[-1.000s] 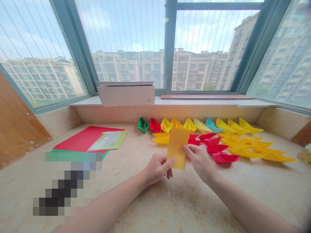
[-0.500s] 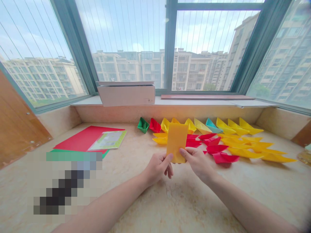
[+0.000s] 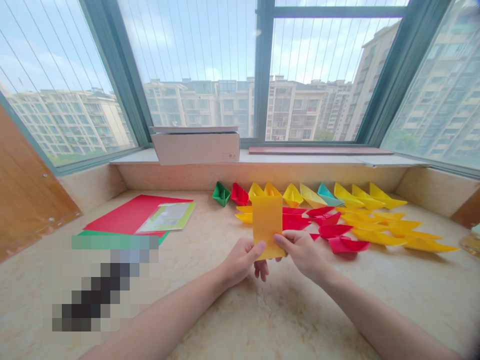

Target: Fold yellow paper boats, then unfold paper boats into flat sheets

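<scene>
The left hand [image 3: 243, 258] and right hand [image 3: 303, 250] are pinching a folded yellow paper rectangle [image 3: 267, 220] by its lower side edges; marbled countertop [image 3: 262, 320] is leaving room beneath, paper boats [image 3: 335, 230] are lying beyond.

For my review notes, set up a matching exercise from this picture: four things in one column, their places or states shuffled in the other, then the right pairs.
Things
1. Yellow paper rectangle
2. Pale box
3. Green paper boat
4. Red sheet

Places or states
A. At the left end of the back row of paper boats
B. Lying flat, with a packet partly over it
C. Held by the left hand and right hand
D. On the window ledge

Pairs: 1-C, 2-D, 3-A, 4-B
</scene>
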### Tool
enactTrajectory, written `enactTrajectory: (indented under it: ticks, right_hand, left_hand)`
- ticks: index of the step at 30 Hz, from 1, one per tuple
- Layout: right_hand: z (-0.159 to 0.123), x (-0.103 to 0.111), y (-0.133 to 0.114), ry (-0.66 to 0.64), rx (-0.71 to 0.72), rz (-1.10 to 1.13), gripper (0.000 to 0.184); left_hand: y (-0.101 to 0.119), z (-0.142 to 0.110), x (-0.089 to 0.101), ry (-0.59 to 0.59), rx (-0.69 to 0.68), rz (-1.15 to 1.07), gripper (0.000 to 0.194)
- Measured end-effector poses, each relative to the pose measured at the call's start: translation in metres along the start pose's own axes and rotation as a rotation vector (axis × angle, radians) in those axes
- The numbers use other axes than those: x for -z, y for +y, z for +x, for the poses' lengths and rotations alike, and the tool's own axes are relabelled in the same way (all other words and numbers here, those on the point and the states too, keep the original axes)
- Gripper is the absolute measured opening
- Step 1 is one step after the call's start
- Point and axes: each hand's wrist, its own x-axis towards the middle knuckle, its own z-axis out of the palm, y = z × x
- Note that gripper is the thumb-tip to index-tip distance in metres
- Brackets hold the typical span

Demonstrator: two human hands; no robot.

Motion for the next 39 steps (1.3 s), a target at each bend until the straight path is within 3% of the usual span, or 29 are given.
enactTrajectory:
  ticks: [3,11,16,23,28,32,35,39]
  right_hand:
    - [-0.003,-0.003,-0.002,-0.084,0.008,-0.033,0.051]
    - [-0.007,-0.004,-0.011,-0.092,0.030,-0.127,0.057]
    - [-0.008,-0.004,-0.012,-0.081,0.077,-0.191,0.056]
    - [-0.012,-0.007,-0.003,-0.119,0.029,-0.226,0.048]
    - [-0.009,0.000,-0.007,-0.135,0.100,-0.186,0.060]
    - [-0.004,0.006,-0.011,-0.037,0.202,-0.085,0.057]
    - [-0.003,0.007,-0.013,0.058,0.167,-0.036,0.054]
    - [-0.003,0.005,-0.012,0.137,0.111,-0.013,0.054]
  left_hand:
    - [0.004,0.002,-0.001,0.017,0.011,-0.023,0.062]
    - [0.001,0.008,-0.001,0.281,0.005,-0.017,0.064]
    - [0.003,0.006,-0.003,0.311,0.010,-0.068,0.066]
    - [0.004,0.006,-0.003,0.330,-0.004,-0.063,0.067]
    - [0.003,0.004,-0.003,0.267,0.023,-0.026,0.070]
    - [-0.002,-0.003,-0.001,0.054,0.119,-0.019,0.064]
    - [-0.007,-0.007,0.000,-0.079,0.195,-0.024,0.059]
    - [-0.008,-0.007,0.000,-0.101,0.196,-0.002,0.060]
